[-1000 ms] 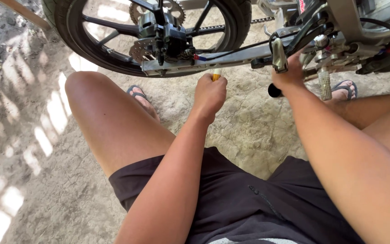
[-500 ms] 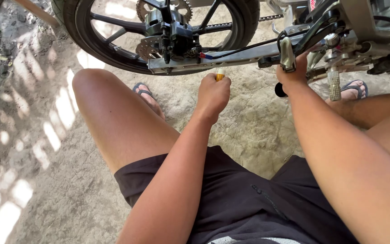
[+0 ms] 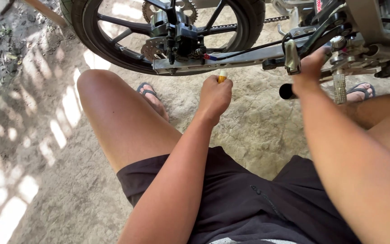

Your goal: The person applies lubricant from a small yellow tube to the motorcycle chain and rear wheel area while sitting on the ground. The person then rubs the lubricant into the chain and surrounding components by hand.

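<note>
left hand (image 3: 215,97) grips one yellow-handled tool (image 3: 222,77); right hand (image 3: 310,68) on one footpeg bracket (image 3: 292,58).

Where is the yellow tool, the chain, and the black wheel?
Yellow tool (image 3: 222,77): head view, on its yellow tip poking out above the left hand (image 3: 215,97).
Chain (image 3: 274,19): head view, on the links right of the tyre.
Black wheel (image 3: 249,34): head view, on the tyre's right side.

A squatting person's left hand (image 3: 215,96) grips a yellow-handled tool (image 3: 222,77) beneath a motorcycle's grey metal swingarm (image 3: 244,56), while the right hand (image 3: 310,70) grasps the black footpeg bracket (image 3: 292,58).
</note>
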